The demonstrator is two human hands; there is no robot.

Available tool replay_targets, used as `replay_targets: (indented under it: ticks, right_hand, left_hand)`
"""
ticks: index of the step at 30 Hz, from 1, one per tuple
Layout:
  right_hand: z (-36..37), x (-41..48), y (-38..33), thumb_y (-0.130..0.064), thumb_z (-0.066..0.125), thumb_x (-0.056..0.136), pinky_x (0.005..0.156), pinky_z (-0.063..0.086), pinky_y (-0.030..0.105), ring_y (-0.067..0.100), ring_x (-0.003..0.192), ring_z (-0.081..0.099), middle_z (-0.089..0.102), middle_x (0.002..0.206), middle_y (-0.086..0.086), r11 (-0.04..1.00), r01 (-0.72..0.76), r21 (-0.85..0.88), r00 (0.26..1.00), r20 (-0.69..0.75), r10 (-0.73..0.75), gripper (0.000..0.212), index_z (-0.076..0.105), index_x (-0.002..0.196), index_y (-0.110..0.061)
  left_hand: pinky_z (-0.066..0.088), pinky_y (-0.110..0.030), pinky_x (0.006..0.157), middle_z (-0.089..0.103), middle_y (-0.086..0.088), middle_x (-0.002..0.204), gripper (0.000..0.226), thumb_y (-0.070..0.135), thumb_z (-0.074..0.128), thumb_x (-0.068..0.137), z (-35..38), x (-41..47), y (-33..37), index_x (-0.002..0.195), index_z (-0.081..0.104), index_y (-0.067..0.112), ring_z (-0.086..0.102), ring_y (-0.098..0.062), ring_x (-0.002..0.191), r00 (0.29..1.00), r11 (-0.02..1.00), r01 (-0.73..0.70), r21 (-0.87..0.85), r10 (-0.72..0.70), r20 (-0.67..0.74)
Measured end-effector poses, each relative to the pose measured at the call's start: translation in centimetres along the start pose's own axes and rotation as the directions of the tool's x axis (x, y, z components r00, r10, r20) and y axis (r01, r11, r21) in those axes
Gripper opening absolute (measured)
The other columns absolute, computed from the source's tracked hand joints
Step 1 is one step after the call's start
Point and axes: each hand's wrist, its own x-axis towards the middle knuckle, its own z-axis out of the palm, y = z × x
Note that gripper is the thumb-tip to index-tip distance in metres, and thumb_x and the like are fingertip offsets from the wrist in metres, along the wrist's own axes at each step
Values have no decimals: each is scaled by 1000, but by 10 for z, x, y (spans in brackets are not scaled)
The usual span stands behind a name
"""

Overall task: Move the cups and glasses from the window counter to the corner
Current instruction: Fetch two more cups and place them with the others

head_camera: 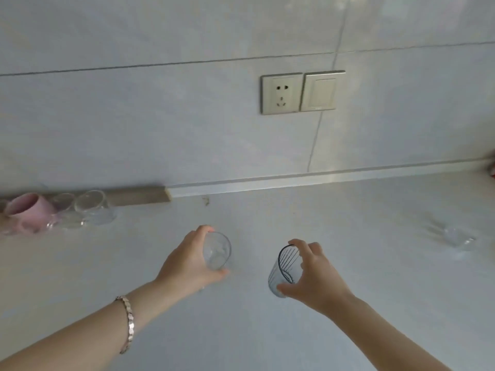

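Head view: nearest, left forearm with a silver link bracelet [128, 324] at the wrist. Left hand [187, 263] grasps a smooth clear glass [216, 250], thumb and fingers wrapped around its side, mouth tilted toward the camera. Right hand [313, 277] grasps a ribbed glass tumbler [284, 269] with a dark rim, also tilted; fingers on the rim side, thumb near the base. Both glasses are over the pale, matte countertop [321, 223]; contact with it cannot be told. Far left against the wall: pink mug [29, 208] touching a cluster of clear glasses [89, 207], blurred. Far right, one clear glass [459, 238] stands alone, well apart. Glossy tiled wall behind carries a socket [281, 93] beside a switch [321, 91].
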Motion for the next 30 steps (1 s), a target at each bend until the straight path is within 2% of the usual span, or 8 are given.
replay_targets:
  ticks: [6, 12, 17, 24, 27, 30]
  right_hand:
    - [114, 53, -154, -33, 76, 67, 86, 53, 32, 20, 109, 58, 39, 130, -3, 995, 60, -82, 993, 103, -51, 87, 29, 139, -31]
    - [198, 114, -258, -30, 79, 67, 97, 47, 36, 25, 120, 52, 42, 137, 6, 984, 91, -156, 991, 114, -73, 89, 29, 139, -16]
    - [233, 178, -314, -24, 79, 70, 93, 47, 38, 31, 120, 52, 39, 139, 12, 976, 113, -185, 993, 3, -114, 83, 33, 138, -12]
    - [253, 231, -351, -22, 79, 69, 90, 47, 40, 35, 118, 51, 39, 136, 14, 972, 45, -229, 996, -66, -61, 78, 36, 133, -7]
    - [257, 237, -356, -26, 79, 71, 90, 48, 42, 36, 118, 51, 36, 138, 14, 978, 33, -206, 995, -81, -51, 84, 31, 138, -7]
    - [260, 230, -354, -22, 79, 74, 98, 43, 41, 36, 128, 43, 29, 143, 18, 993, -2, -121, 995, -101, -10, 97, 15, 145, -1]
  left_hand:
    - [48, -32, 91, 47, 3, 129, 81, 35, 79, 63, -108, -1, -170, 132, 37, 28, 56, -20, 111, 984, 989, 146, -18, -147, -105]
    - [55, -34, 77, 45, 4, 131, 79, 33, 78, 64, -171, 1, -277, 131, 38, 28, 59, -20, 102, 960, 969, 240, -55, -245, -138]
    - [42, -22, 83, 43, 5, 135, 79, 33, 76, 68, -192, 0, -326, 135, 34, 28, 56, -16, 112, 951, 962, 264, -76, -273, -148]
    - [38, -18, 85, 41, 11, 136, 82, 34, 76, 69, -202, -6, -364, 137, 32, 30, 51, -10, 118, 945, 950, 280, -139, -299, -136]
    - [40, -19, 86, 42, 10, 134, 81, 34, 77, 68, -205, -7, -373, 136, 33, 29, 53, -11, 115, 940, 945, 295, -143, -314, -136]
    - [39, -18, 82, 44, 8, 130, 80, 33, 78, 67, -205, -7, -380, 135, 36, 29, 54, -11, 113, 939, 945, 289, -154, -311, -145]
